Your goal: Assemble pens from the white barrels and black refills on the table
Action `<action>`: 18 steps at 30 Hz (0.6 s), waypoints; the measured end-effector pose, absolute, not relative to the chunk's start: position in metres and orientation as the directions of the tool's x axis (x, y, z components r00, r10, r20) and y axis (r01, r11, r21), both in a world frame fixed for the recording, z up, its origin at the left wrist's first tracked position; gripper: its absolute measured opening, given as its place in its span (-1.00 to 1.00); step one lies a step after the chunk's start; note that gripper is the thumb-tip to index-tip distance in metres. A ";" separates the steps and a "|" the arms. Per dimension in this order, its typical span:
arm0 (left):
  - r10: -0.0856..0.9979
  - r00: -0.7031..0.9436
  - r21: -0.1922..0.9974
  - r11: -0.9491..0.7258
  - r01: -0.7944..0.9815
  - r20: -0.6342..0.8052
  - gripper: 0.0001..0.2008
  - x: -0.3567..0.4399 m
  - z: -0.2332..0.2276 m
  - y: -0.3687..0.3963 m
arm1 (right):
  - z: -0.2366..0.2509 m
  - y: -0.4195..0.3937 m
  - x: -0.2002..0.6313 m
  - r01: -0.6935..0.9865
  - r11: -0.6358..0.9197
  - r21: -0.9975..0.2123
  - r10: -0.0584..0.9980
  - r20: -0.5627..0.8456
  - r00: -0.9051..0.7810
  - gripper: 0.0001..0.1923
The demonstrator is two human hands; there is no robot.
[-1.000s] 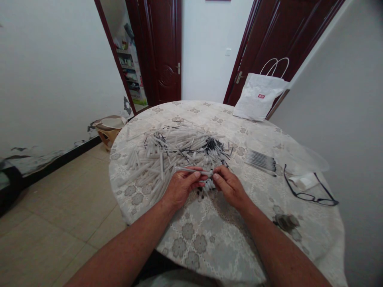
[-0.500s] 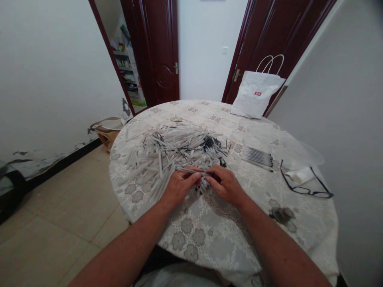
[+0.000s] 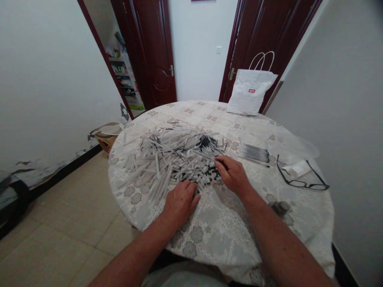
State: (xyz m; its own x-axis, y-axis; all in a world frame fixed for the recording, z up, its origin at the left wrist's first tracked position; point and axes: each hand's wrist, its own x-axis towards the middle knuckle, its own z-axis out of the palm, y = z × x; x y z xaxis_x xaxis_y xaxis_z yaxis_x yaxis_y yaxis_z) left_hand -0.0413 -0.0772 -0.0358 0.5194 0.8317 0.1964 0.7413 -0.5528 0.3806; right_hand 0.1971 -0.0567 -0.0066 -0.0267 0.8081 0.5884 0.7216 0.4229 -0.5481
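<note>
A large heap of thin translucent plastic tubes point(image 3: 161, 169) lies in front of me, mixed with slim black sticks point(image 3: 206, 140) and short whitish cap-like pieces point(image 3: 196, 163). At the heap's right front, my right hand point(image 3: 233, 173) pinches the end of a slender pen-like tube point(image 3: 202, 154), which points left over the pile. My left hand point(image 3: 179, 199) rests at the near edge of the small pieces, its fingers reaching among them and the thumb apart. What lies under its fingertips is hidden. To the right, several pen-like tubes with dark tips point(image 3: 254, 153) lie side by side.
The round table has a patterned cloth point(image 3: 206, 239). Black-framed glasses point(image 3: 302, 183), a folded white paper point(image 3: 297, 169), a clear plastic bag point(image 3: 296, 145) and a small dark object point(image 3: 281, 207) lie at the right. A white paper bag point(image 3: 249, 93) stands at the back.
The hands were together with a tube between them; now they are apart. My left hand has come down to the small pieces, and my right hand keeps the tube. The view has shifted slightly.
</note>
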 end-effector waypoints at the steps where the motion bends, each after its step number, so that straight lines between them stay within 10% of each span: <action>1: 0.828 0.525 0.363 -0.559 0.746 0.195 -0.78 -0.039 -0.036 -0.077 | -0.007 -0.057 0.197 0.720 0.429 -0.545 0.806 0.591 -0.032 -0.75; 9: 0.849 0.392 0.714 -0.516 0.473 0.354 -0.72 -0.045 -0.019 -0.051 | -0.004 -0.061 0.195 0.670 0.413 -0.617 0.822 0.570 0.019 -0.78; 13: 0.955 0.259 0.968 -0.188 0.166 0.141 -0.66 -0.038 -0.005 -0.025 | -0.004 -0.064 0.195 0.632 0.387 -0.672 0.840 0.540 0.060 -0.79; 18: 0.986 0.166 0.897 0.078 -0.434 -0.005 -0.69 -0.029 -0.004 -0.002 | -0.007 -0.063 0.197 0.620 0.380 -0.687 0.846 0.528 0.067 -0.80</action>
